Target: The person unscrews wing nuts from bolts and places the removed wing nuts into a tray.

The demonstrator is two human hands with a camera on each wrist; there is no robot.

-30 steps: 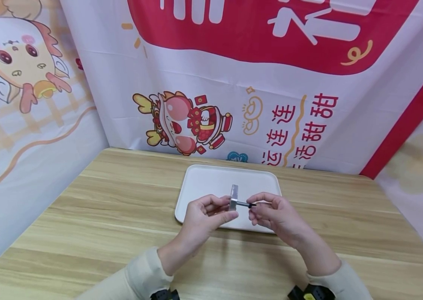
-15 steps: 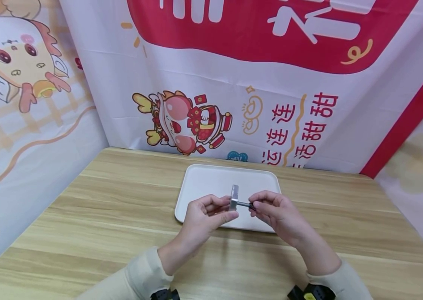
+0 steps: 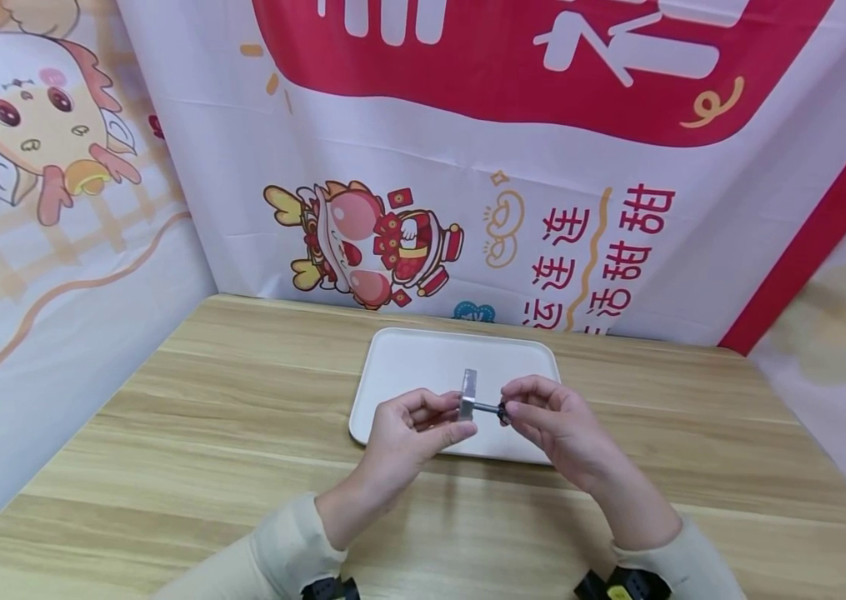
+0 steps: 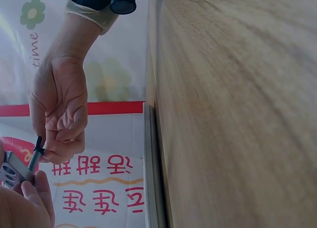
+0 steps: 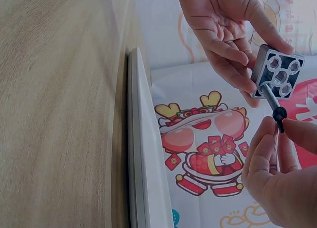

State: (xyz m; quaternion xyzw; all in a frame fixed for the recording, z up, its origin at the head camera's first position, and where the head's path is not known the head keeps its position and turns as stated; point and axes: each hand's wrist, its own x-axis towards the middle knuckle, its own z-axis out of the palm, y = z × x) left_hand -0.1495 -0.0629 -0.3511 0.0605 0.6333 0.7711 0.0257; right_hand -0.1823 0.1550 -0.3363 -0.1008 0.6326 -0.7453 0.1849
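My left hand [image 3: 418, 425] holds a small square metal plate [image 3: 468, 387] upright by its edges, between thumb and fingers. In the right wrist view the plate [image 5: 273, 77] shows several round holes, one at its centre. A threaded bolt [image 5: 270, 97] stands in a corner hole, with much of its shank outside the plate. My right hand [image 3: 561, 425] pinches the bolt's black head [image 3: 503, 413] between thumb and fingertips. A thin black piece [image 5: 281, 125] sticks out past that head. Both hands are raised in front of me, over the near part of a white tray [image 3: 460, 354].
The tray lies on a wood-grain table [image 3: 227, 400]. Behind the table hangs a white cloth [image 3: 227, 142] with red prints and cartoon figures. More printed cloth [image 3: 55, 250] covers the left side.
The thumb and fingers of my right hand have shifted around the bolt's black head, and the head has turned. My left hand and the plate stay in place.
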